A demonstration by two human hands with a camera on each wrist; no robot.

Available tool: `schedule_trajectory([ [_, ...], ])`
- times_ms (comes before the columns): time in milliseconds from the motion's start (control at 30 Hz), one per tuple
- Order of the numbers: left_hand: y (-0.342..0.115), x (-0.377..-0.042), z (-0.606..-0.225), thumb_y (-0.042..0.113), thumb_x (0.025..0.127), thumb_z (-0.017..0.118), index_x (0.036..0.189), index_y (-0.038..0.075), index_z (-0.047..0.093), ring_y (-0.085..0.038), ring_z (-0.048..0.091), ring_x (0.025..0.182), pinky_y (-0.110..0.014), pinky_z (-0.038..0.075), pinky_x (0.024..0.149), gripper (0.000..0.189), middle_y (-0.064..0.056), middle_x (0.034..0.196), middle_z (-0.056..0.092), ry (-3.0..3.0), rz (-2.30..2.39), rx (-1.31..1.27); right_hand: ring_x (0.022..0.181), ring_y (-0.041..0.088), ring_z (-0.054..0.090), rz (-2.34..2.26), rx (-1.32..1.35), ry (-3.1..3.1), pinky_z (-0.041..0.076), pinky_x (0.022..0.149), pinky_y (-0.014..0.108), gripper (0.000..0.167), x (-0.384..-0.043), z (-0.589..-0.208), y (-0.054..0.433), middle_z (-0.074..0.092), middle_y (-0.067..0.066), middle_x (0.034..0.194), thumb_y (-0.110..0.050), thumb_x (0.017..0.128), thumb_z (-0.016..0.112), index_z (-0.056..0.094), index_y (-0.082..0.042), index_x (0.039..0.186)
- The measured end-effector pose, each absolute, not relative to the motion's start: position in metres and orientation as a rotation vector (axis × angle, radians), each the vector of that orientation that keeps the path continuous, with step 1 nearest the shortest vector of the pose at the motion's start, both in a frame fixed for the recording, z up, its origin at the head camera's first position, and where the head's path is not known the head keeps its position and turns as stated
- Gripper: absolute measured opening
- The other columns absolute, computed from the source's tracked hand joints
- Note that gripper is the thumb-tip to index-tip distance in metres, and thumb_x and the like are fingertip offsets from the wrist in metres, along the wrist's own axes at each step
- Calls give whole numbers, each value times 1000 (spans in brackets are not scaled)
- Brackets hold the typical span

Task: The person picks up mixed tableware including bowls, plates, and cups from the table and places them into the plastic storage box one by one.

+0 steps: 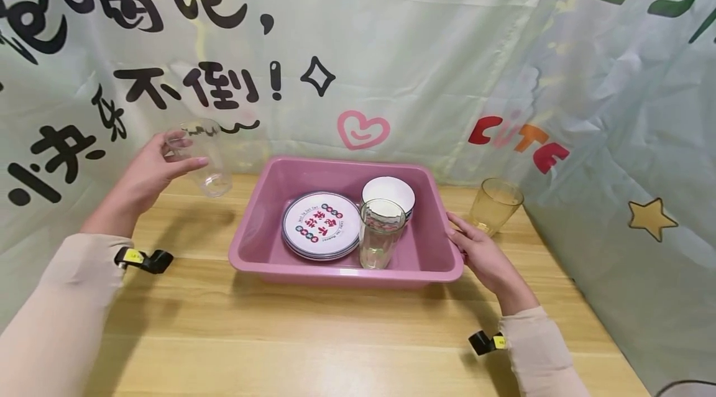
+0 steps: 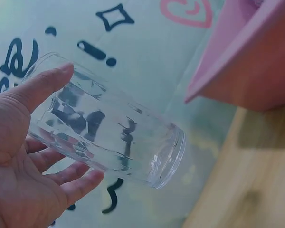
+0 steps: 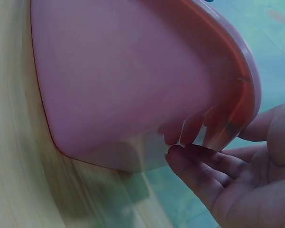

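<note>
My left hand holds a clear drinking glass tilted above the table, thumb on one side and fingers on the other. In the left wrist view the glass is see-through, and the hand grips it near one end. At the pink basin, my right hand pinches the right rim. The right wrist view has the thumb at the rim and the fingers beneath it, against the basin's outer wall. Inside the basin are a stack of printed plates, white bowls and another glass.
A yellowish glass stands on the wooden table behind the right hand. A pale printed cloth hangs behind and along the right side. Each wrist wears a black camera strap.
</note>
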State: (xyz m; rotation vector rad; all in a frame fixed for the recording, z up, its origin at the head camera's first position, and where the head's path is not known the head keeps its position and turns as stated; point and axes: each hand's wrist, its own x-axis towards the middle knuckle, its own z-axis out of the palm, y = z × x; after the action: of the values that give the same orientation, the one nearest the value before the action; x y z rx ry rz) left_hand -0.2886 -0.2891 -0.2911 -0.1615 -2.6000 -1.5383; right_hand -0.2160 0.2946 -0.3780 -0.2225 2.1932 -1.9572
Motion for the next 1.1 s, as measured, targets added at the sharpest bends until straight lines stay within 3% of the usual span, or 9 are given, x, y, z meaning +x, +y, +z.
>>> schedule_trajectory([
  [167, -274, -287, -281, 33, 88, 75, 154, 4, 19, -37, 38, 131, -55, 34, 108, 91, -19, 153, 32, -2594, -1542, -211, 90, 10, 64, -1909, -224, 2269, 55, 78, 27, 60, -214, -375, 297, 60, 16, 117, -21, 105, 48, 21, 1, 154],
  [367, -261, -283, -270, 29, 86, 77, 154, 4, 19, -37, 37, 132, -55, 34, 109, 92, -18, 151, 33, -2594, -1573, -270, 103, 5, 62, -1818, -261, 2377, 53, 87, 23, 61, -215, -366, 300, 43, 34, 140, -20, 104, 50, 22, 6, 151],
  [500, -251, -279, -265, 27, 86, 77, 155, 7, 18, -36, 38, 134, -49, 40, 106, 92, -17, 152, 33, -2595, -1596, -312, 119, 20, 56, -1708, -297, 2478, 50, 94, 26, 63, -217, -355, 303, 36, 32, 146, -21, 104, 50, 21, 7, 152],
  [633, -242, -276, -260, 27, 86, 77, 154, 8, 20, -35, 41, 133, -35, 49, 96, 91, -15, 152, 34, -2600, -1587, -365, 129, 40, 45, -1588, -321, 2572, 46, 101, 43, 62, -220, -340, 301, 34, 30, 149, -24, 104, 50, 23, 4, 152],
  [733, -234, -273, -256, 27, 85, 78, 154, 8, 22, -34, 43, 131, -32, 51, 92, 91, -14, 151, 36, -2603, -1568, -401, 129, 43, 44, -1517, -326, 2627, 43, 103, 51, 61, -221, -329, 299, 35, 28, 149, -27, 104, 50, 25, 2, 152],
  [933, -217, -270, -251, 24, 84, 79, 151, 6, 26, -31, 46, 128, -45, 47, 100, 87, -14, 147, 40, -2573, -1604, -471, 125, 42, 50, -1385, -383, 2730, 44, 101, 53, 62, -222, -308, 290, 38, 26, 148, -31, 103, 51, 28, -1, 152],
  [1100, -203, -268, -248, 24, 83, 80, 150, 5, 29, -31, 47, 127, -47, 47, 100, 86, -13, 148, 40, -2558, -1656, -515, 127, 40, 49, -1352, -418, 2744, 42, 102, 55, 65, -225, -292, 279, 40, 24, 148, -34, 101, 54, 29, -4, 153],
])
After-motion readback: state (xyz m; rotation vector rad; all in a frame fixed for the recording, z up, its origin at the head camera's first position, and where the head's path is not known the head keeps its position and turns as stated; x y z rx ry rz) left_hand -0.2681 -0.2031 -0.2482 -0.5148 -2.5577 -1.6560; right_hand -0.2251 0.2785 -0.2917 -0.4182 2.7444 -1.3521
